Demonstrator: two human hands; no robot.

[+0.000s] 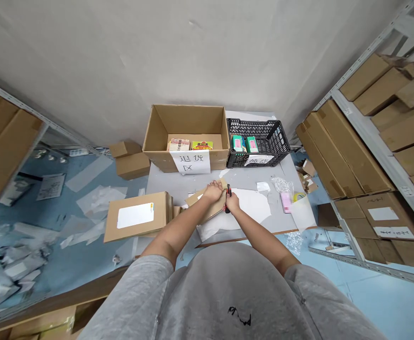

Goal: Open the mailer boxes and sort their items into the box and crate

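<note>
My left hand (213,191) rests over the top of a flat brown cardboard package (210,211), its fingers gripping near the far edge. In my right hand (233,202) is a red and black utility knife (228,191), held right beside the package's right edge. Whether the blade touches the cardboard I cannot tell. Beneath both lies a white sheet (253,208) on the grey table (164,182). To the left, a stack of flat cardboard boxes has a white-labelled one (115,212) on top.
At the back stand an open cardboard box (189,118) and a black plastic crate (278,139), each with small packages inside and a paper sign. Bubble wrap (281,184) and a pink item (285,202) lie to the right. Shelves of cartons (387,212) flank the table.
</note>
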